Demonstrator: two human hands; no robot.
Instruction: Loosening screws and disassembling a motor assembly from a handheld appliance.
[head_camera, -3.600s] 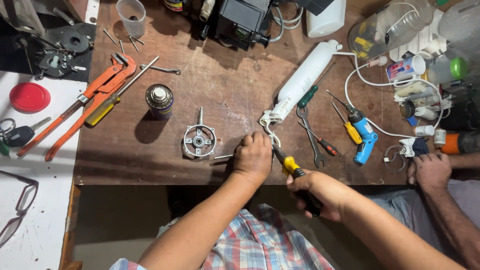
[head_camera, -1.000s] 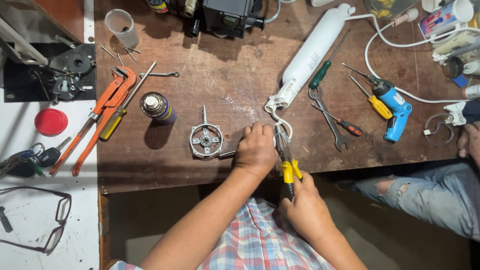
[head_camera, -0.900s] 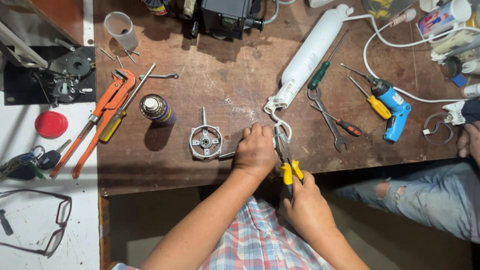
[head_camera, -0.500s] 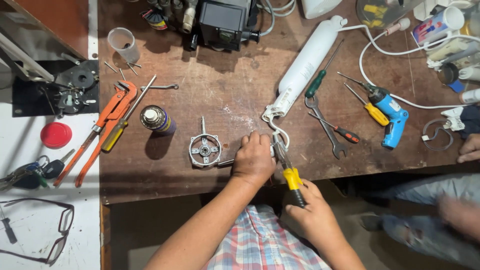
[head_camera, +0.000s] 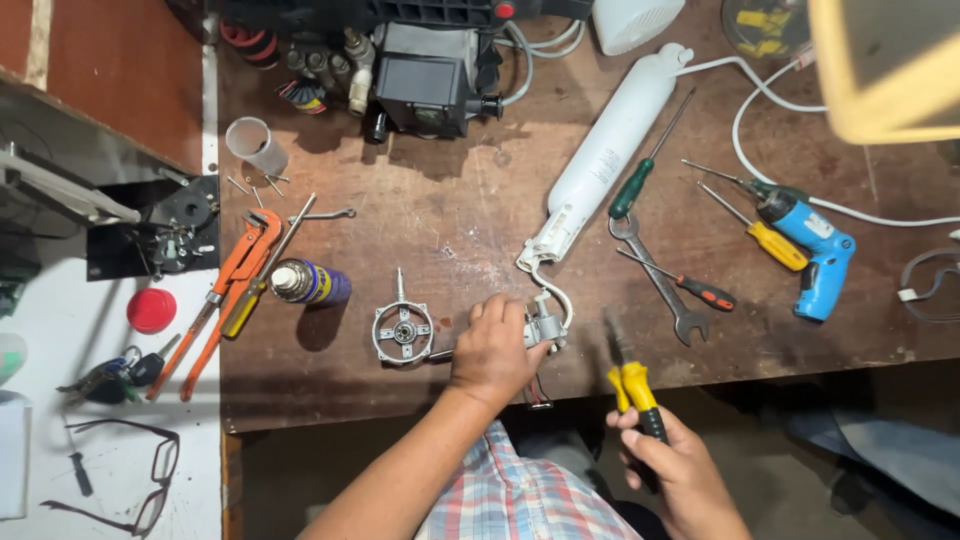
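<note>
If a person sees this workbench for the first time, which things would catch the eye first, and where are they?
Probably the long white cylinder lying slantwise at the top middle of the wooden bench, and the blue power screwdriver at the right. Near the front edge, the left hand presses on a small grey part, while the right hand holds yellow-handled pliers. Orange pipe wrenches lie at the left.

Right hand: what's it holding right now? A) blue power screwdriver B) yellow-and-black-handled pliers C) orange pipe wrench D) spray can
B: the right hand grips the yellow-and-black-handled pliers near the bench edge, while the orange pipe wrench, blue power screwdriver and spray can lie untouched on the bench.
</note>
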